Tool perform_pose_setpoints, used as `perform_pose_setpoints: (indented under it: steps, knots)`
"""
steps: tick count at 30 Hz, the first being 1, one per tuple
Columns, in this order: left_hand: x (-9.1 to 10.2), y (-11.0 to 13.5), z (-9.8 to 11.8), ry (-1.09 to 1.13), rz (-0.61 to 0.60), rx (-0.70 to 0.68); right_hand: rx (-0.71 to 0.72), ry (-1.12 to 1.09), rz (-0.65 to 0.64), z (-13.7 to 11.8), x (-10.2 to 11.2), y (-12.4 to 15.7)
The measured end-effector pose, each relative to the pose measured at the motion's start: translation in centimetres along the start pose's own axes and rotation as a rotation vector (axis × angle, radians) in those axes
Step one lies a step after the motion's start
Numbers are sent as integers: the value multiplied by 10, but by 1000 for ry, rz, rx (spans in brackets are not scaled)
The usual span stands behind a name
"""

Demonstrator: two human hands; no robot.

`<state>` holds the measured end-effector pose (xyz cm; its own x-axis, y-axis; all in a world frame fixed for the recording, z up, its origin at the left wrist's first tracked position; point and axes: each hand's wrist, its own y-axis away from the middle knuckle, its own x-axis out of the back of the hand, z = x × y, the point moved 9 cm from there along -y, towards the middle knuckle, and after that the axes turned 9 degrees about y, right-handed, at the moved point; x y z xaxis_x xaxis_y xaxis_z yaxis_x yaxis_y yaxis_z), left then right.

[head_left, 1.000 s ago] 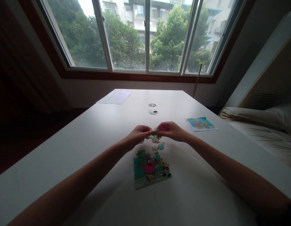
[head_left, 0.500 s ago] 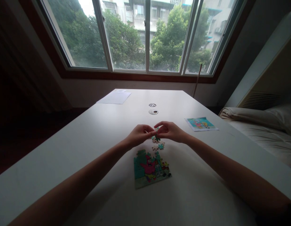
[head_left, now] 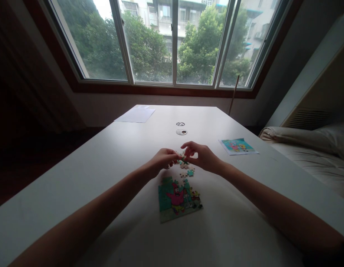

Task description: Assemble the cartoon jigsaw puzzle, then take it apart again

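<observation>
My left hand (head_left: 164,161) is closed in a pinch over the loose pieces, with a small greenish puzzle piece (head_left: 184,160) at its fingertips. Close beside it, my right hand (head_left: 201,157) has its index finger raised away from the thumb. The thumb tip is right by the piece, and whether it touches cannot be made out. Several loose jigsaw pieces (head_left: 184,174) lie below and behind the hands, some pale side up, one teal. Nearer to me lies a partly joined cartoon jigsaw puzzle (head_left: 176,200) with a pink starfish figure and an uneven top edge.
A printed cartoon picture (head_left: 239,146) lies at the right of the white table (head_left: 127,230). Sheets of white paper (head_left: 135,114) rest at the far left corner. Two round inserts (head_left: 181,132) sit in the tabletop. A cushioned seat (head_left: 313,148) stands at the right.
My right index finger has lifted and spread from the thumb, and that hand has shifted slightly right. My left fingertips have drawn back a little left. The joined puzzle has stayed in place.
</observation>
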<state>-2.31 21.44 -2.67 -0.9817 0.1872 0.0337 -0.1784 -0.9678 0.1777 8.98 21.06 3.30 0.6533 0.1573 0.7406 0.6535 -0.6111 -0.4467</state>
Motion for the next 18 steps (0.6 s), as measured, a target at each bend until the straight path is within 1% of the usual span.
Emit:
perform_pose_setpoints:
  steps: [3, 9, 14, 16, 18]
  knots:
    - [0, 1, -6, 89, 1, 75, 84, 45, -1, -10, -1, 1]
    - [-1, 2, -10, 202, -3, 146, 75, 16, -1, -11, 1, 1]
    - [-3, 4, -7, 200, 13, 133, 18, 15, -12, -5, 0, 0]
    - [-3, 5, -4, 169, 20, 105, 34, 44, -12, -6, -1, 0]
    - [-3, 4, -1, 115, 29, 67, 85, 98, -13, -11, -2, 1]
